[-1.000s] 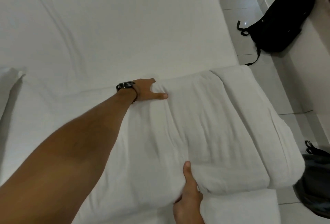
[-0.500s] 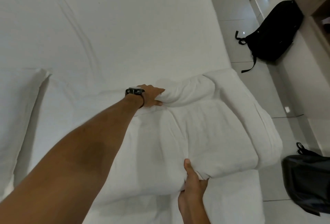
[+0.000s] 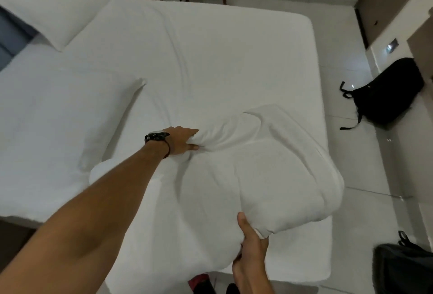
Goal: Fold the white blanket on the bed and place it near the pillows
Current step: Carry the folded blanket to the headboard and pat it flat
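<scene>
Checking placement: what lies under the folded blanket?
The blanket rests on the bed and its white sheet, gripped by the left hand and right hand. Whatever is beneath it is covered.

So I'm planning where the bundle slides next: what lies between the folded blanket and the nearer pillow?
In the head view, only bare white sheet lies between the folded blanket and the nearer pillow; the left hand grips the blanket's edge there.

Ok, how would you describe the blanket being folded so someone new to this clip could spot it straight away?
Start with the big white bed that fills most of the view, and go to its near right corner. The thick folded blanket lies there, gripped by the left hand at its far edge and the right hand at its near edge. Unlike the flat pillows to the left, it is bunched, layered and being held.
</scene>
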Tool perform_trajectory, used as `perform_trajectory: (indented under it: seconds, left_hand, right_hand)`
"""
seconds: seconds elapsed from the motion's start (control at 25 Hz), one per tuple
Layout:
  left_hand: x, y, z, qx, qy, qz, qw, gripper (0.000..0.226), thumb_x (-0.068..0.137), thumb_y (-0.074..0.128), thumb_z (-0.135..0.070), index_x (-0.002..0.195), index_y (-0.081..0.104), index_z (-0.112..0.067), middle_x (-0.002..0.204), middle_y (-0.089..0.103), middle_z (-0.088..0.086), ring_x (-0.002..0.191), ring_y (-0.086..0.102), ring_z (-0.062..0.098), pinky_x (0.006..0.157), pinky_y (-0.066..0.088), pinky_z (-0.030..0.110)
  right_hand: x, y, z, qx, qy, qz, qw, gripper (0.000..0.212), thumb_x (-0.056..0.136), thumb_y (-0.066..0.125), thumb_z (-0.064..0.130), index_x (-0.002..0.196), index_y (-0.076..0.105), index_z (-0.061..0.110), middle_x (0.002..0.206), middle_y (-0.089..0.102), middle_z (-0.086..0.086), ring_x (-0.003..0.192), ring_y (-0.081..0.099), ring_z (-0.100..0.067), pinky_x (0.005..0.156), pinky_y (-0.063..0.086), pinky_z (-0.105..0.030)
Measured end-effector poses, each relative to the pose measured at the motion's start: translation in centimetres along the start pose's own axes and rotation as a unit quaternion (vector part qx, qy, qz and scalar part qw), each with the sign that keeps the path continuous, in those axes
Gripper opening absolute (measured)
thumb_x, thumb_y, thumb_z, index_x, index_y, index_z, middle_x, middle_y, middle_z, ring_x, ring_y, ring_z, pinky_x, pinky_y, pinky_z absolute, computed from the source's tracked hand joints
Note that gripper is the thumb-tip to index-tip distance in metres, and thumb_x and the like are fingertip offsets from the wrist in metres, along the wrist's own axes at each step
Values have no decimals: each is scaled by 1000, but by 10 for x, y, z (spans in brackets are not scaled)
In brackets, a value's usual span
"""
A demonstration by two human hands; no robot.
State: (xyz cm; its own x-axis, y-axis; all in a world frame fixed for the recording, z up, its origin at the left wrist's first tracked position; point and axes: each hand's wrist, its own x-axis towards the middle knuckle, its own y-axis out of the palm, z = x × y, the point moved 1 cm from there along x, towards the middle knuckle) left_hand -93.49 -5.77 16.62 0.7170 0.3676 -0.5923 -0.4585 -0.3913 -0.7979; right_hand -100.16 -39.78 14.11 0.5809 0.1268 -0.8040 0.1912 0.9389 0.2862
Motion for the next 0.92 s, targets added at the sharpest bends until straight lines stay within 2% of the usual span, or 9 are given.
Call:
perform_trajectory:
  seconds: [0.16,0.24,0.32,0.4,0.48,0.56,0.64,0.76,0.92]
  left_hand:
    - [-86,-4,83,-64,-51,-43,996,79,95,57,-68,161,32,-34,158,50,-1,140,51,31,114,42,44]
    - [-125,-6,136,-91,-83,-66,990,81,95,58,-68,162,31,-32,159,49,-2,141,51,31,113,42,43]
    - [-162,-8,194,-114,-106,-91,984,79,93,58,-71,160,34,-38,156,53,-2,136,56,31,109,45,42]
    - [-198,-11,254,-127,-118,-124,977,72,93,58,-69,157,39,-41,151,58,-2,133,58,31,105,46,41]
    - [-234,-12,322,-137,-146,-144,969,75,95,59,-67,159,37,-35,156,53,0,139,53,31,111,43,42]
    - [-267,-11,394,-146,-178,-157,960,80,94,58,-69,161,35,-31,159,50,0,142,50,31,115,40,43]
    - [-294,-11,457,-154,-184,-167,956,75,93,58,-70,157,41,-33,154,55,-1,138,53,31,111,43,43]
    - [-323,-18,540,-160,-190,-181,952,60,94,61,-63,147,51,-36,143,64,-3,128,60,32,103,46,42]
    - [-343,-34,645,-155,-217,-184,946,59,95,62,-62,148,50,-38,144,63,-3,130,58,32,107,45,44]
  right_hand:
    - [-45,32,-23,-46,-5,71,996,56,84,86,5,137,71,16,126,81,-7,106,81,-26,94,61,-44]
    - [-67,60,-44,-66,4,96,993,53,88,83,3,138,70,15,128,80,-8,113,78,-29,100,59,-47]
    - [-92,95,-68,-84,14,125,988,52,87,84,2,136,71,12,128,80,-9,115,76,-31,102,58,-48]
    - [-116,134,-97,-104,19,156,982,48,87,84,2,133,72,11,123,82,-9,112,77,-30,99,59,-47]
    - [-143,175,-135,-132,23,182,974,47,88,84,2,132,72,12,119,83,-6,108,79,-29,94,62,-44]
    - [-166,219,-179,-149,27,209,966,44,89,83,1,130,72,13,114,85,-4,97,83,-24,78,67,-38]
    - [-188,260,-219,-158,37,233,959,41,89,82,1,127,72,14,110,85,-3,90,83,-19,65,67,-32]
    - [-205,321,-277,-165,48,254,952,42,89,83,2,128,73,15,112,85,-4,91,83,-20,64,67,-32]
    - [-212,409,-346,-176,71,279,941,47,89,83,3,134,71,11,115,84,-8,94,83,-24,64,68,-34]
